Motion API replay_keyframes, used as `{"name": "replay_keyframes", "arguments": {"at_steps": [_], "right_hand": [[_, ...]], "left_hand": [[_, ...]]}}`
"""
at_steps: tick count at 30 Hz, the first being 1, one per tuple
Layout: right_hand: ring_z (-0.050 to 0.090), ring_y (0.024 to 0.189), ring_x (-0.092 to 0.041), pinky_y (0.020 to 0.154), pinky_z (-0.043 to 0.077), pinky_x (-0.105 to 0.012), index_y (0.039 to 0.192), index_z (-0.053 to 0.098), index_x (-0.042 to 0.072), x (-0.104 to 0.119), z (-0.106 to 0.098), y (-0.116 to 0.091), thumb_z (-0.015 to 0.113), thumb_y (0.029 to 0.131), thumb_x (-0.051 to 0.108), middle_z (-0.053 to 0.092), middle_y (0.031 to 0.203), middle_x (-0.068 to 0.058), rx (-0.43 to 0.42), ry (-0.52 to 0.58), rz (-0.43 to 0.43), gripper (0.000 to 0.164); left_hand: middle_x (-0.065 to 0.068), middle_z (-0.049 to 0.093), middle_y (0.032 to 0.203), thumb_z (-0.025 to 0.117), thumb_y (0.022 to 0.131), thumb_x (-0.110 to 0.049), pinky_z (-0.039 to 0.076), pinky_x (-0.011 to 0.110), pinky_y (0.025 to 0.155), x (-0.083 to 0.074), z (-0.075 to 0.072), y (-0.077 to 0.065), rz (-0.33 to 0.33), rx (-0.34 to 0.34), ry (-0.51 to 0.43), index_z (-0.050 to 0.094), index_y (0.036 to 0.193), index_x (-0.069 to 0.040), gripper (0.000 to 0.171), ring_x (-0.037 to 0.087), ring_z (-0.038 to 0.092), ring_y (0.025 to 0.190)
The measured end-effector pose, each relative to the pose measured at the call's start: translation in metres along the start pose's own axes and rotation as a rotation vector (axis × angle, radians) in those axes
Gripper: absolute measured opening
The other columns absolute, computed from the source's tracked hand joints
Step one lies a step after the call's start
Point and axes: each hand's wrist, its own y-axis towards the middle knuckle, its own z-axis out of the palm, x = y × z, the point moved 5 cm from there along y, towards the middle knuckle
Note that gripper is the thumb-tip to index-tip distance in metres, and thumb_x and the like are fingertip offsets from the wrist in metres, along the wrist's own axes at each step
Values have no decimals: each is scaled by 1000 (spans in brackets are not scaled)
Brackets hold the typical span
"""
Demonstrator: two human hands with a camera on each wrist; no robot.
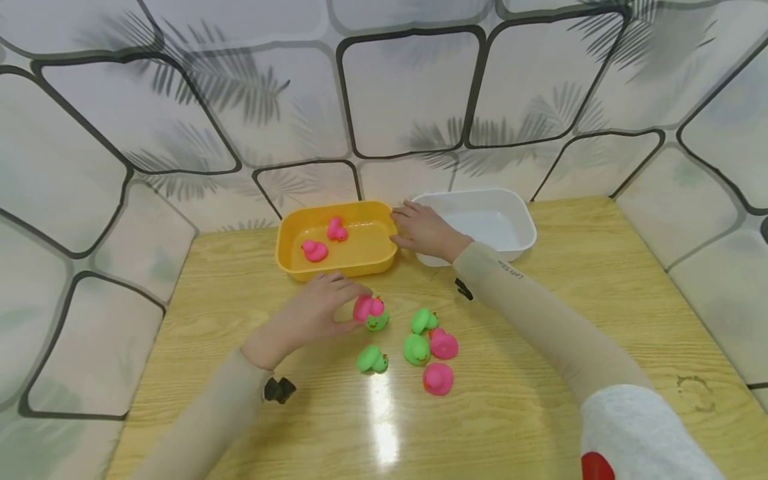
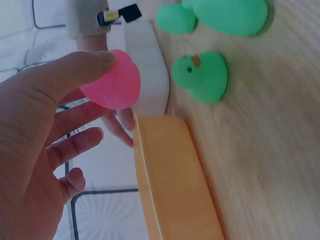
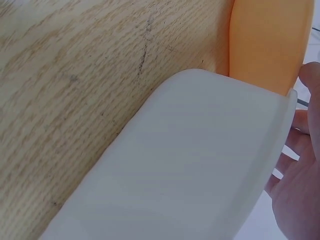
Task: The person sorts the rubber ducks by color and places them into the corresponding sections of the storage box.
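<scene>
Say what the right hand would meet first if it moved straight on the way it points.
The yellow tub, most likely; it lies just ahead of the right hand in the head view, though whether they already touch is unclear.

In head view, the held pink duck (image 1: 363,309) partly hides 1 green duck (image 1: 377,323).

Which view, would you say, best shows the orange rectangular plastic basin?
The head view: it looks down into the orange basin, with two pink rubber ducks inside. The left wrist view shows only part of its outer wall; the right wrist view, only part beside the white plastic basin.
</scene>
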Motion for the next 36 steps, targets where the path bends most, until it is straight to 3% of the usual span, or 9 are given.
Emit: {"name": "replay_keyframes", "arguments": {"at_steps": [11, 19, 22, 30, 36], "right_hand": [[28, 153, -44, 124, 24, -58, 155, 43, -4, -3, 1, 0, 52, 109, 39, 41, 161, -22, -14, -2, -9, 63], [28, 153, -44, 124, 25, -58, 153, 45, -6, 2, -4, -3, 54, 109, 36, 42, 160, -23, -17, 25, -10, 62], [28, 153, -44, 124, 24, -57, 153, 44, -6, 3, -4, -3, 54, 109, 36, 43, 159, -23, -20, 26, -17, 61], [27, 153, -43, 124, 24, -57, 154, 44, -5, 2, 0, -1, 53, 109, 36, 42, 161, -22, -12, 26, -15, 62], [27, 154, -43, 124, 24, -57, 154, 43, -5, 1, 0, -1, 53, 109, 38, 41, 161, -22, -11, 9, -14, 63]], "left_hand": [[13, 74, 123, 85, 87, -16, 46, 53, 104, 54, -19, 20, -59, -39, -1, 71, 125, -1, 43, 36, 64, 114], [18, 73, 122, 82, 89, -16, 49, 49, 91, 89, -21, 33, -169, -30, -6, 70, 125, 2, 43, 37, 61, 98], [19, 73, 124, 81, 90, -17, 49, 50, 96, 100, -21, 35, -210, -19, -4, 69, 127, 2, 44, 38, 62, 103], [21, 66, 137, 77, 94, -20, 40, 55, 112, 114, -21, 30, -298, 10, 7, 64, 138, 0, 50, 42, 56, 124], [20, 70, 125, 77, 94, -19, 46, 54, 101, 109, -17, 23, -265, -21, 18, 67, 132, 1, 44, 40, 57, 111]]}}
